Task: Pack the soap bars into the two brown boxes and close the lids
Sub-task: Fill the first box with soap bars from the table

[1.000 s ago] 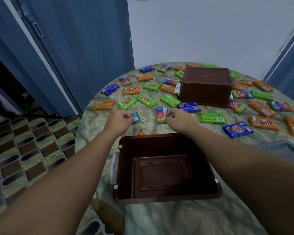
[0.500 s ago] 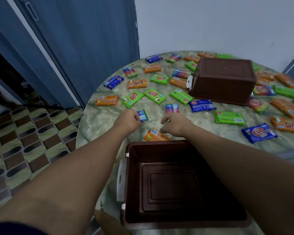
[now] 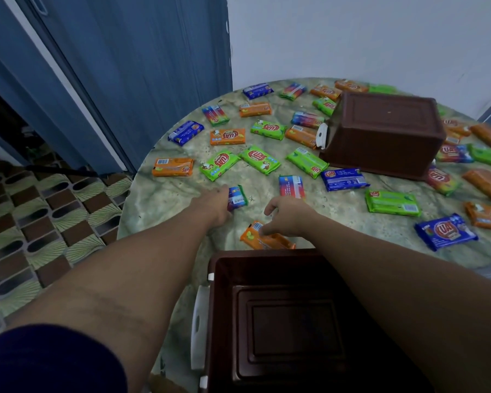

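Observation:
An open, empty brown box (image 3: 267, 253) stands at the table's near edge, between my forearms. A second brown box (image 3: 386, 131) lies bottom-up at the back right. Many wrapped soap bars in orange, green, blue and multicolour lie scattered over the table. My left hand (image 3: 211, 205) grips a multicoloured soap bar (image 3: 237, 197) that is still on the table. My right hand (image 3: 291, 217) curls its fingers down onto the end of an orange soap bar (image 3: 270, 241) just beyond the open box's far rim.
The round marbled table (image 3: 165, 197) ends at the left above a patterned tile floor (image 3: 40, 222). A blue door (image 3: 125, 80) and a white wall stand behind. A white latch (image 3: 198, 321) sits on the open box's left side. Another multicoloured bar (image 3: 291, 186) lies beyond my right hand.
My right hand has drawn back from the multicoloured bar ahead and come down on the orange bar by the box. My left hand has stayed on its bar. The view has tilted down.

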`<state>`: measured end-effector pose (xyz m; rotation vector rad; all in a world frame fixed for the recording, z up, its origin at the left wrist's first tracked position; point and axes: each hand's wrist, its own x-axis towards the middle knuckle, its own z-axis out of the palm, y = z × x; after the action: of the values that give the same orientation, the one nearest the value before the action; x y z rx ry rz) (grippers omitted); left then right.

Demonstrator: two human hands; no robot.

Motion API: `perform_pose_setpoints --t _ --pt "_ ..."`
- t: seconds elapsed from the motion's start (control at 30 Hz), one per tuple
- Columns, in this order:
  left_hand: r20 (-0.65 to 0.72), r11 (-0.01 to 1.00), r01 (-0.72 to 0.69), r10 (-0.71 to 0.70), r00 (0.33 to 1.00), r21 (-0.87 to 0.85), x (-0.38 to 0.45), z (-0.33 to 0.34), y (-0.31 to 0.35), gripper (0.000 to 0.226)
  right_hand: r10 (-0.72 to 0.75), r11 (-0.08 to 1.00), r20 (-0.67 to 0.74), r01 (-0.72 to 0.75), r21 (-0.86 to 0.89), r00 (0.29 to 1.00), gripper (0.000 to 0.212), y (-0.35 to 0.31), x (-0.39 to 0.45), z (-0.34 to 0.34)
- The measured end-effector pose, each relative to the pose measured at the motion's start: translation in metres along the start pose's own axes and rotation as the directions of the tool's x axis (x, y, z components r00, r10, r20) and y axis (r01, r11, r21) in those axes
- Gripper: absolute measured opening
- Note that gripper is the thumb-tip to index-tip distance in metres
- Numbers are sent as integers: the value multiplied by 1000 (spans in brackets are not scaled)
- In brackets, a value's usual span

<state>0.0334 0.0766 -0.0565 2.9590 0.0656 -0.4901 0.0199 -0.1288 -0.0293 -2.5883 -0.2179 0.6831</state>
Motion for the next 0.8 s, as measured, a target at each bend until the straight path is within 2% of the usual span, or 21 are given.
perform_pose_setpoints --t 0.17,0.3,0.47,0.53,0.67,0.8 --pt "-31 999 34 -33 999 37 3 10 -5 71 4 1000 60 -3 -27 998 73 -5 5 12" --pt "37 995 103 -103 994 20 3 10 -5 77 32 995 110 -22 -98 993 91 -10 7 19" --pt "16 988 139 -139 990 -69 -5 12 -6 85 82 967 127 -48 -249 989 91 -15 11 27" --pt "-2 980 152 -154 988 -131 -9 13 -8 76 83 951 103 -49 -304 991 86 -16 11 30" --pt "-20 960 105 -114 993 -258 -16 11 -9 36 88 935 44 -68 -348 995 79 -17 11 35" --pt "-49 935 76 -98 994 -347 -25 6 -8 28 125 943 22 -112 -314 992 80 -17 9 37"
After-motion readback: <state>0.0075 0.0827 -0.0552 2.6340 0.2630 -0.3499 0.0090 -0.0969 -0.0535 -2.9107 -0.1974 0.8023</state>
